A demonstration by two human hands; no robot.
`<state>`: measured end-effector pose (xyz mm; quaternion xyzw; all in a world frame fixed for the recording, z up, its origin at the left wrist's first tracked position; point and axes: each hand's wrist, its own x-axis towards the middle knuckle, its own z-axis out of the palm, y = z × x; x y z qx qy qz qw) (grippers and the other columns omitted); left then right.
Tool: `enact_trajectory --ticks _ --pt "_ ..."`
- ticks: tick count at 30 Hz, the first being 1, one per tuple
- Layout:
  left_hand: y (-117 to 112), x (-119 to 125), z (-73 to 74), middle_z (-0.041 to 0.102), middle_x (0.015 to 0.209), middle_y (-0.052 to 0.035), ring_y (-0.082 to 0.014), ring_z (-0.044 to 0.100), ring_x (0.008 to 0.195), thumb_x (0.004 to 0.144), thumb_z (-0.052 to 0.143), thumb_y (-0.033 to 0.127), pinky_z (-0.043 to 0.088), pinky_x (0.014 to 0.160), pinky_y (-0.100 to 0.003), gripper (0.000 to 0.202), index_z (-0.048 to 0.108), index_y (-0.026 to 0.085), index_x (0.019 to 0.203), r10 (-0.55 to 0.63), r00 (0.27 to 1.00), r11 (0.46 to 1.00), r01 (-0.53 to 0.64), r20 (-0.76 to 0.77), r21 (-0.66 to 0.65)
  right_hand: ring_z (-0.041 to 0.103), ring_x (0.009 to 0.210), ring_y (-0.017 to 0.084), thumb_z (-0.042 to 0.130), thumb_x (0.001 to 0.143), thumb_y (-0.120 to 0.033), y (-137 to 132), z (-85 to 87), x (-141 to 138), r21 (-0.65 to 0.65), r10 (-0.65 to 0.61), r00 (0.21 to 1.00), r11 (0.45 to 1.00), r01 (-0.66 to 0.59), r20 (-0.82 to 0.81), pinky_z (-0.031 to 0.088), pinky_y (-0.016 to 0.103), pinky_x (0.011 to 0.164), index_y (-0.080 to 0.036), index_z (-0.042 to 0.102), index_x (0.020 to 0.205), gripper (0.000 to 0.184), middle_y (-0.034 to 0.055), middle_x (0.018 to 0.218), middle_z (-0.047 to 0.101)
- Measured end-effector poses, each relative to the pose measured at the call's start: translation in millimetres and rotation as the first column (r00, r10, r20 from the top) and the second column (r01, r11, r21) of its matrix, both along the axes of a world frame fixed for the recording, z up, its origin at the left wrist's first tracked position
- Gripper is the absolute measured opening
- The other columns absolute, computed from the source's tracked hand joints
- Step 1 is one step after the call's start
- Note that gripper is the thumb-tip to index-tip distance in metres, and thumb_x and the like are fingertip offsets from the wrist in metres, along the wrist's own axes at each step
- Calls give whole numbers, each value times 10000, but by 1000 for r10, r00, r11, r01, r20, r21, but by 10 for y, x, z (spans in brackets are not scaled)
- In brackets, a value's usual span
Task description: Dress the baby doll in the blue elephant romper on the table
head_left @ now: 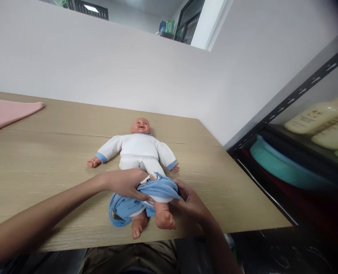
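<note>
A baby doll (139, 146) in a white top lies on its back on the wooden table (43, 163), head away from me, bare feet toward me. Blue trousers (157, 190) are bunched around its thighs and trail off to the left of its legs. My left hand (126, 183) reaches across and pinches the blue waistband at the doll's left hip. My right hand (190, 201) grips the same blue cloth at the other side, fingers curled under it.
A pink cloth (6, 112) lies at the table's far left. A dark metal shelf (289, 102) stands to the right, holding a teal basin (277, 163) and pale bottles (317, 118). A white wall runs behind the table.
</note>
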<state>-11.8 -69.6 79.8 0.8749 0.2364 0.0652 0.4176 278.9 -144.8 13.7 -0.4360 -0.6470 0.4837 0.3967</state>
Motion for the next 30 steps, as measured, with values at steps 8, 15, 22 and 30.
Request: enact_trajectory --ticks 8,15,22,30 --pt "-7 -36 92 782 1112 -46 -285 737 985 994 782 657 541 866 -364 462 740 235 1177 20 999 1000 -18 -49 24 730 1141 315 777 1016 -452 -16 290 85 148 82 983 983 -108 167 623 447 1017 -238 778 1289 347 76 1177 782" --pt "-162 -306 194 739 1142 -58 -291 704 1005 1010 753 676 478 864 -363 459 704 253 1180 234 968 949 -209 -85 238 663 908 232 680 1106 -479 318 326 -138 221 4 978 974 -51 208 570 346 866 -233 722 1015 266 25 949 704" --pt "-248 -610 113 734 1238 -50 -291 681 1159 1013 752 488 505 1006 -374 226 742 268 1066 344 937 931 -331 -62 156 654 889 217 622 1140 -538 774 115 -174 169 105 984 977 -130 146 560 328 837 -244 662 1104 300 9 954 682" --pt "-237 -540 -371 651 950 -13 -253 620 916 994 573 375 497 870 -391 131 571 247 1022 581 804 795 -594 127 120 666 818 207 734 1046 -581 976 9 -200 73 168 979 982 -177 118 573 299 720 -220 736 1177 385 7 920 725"
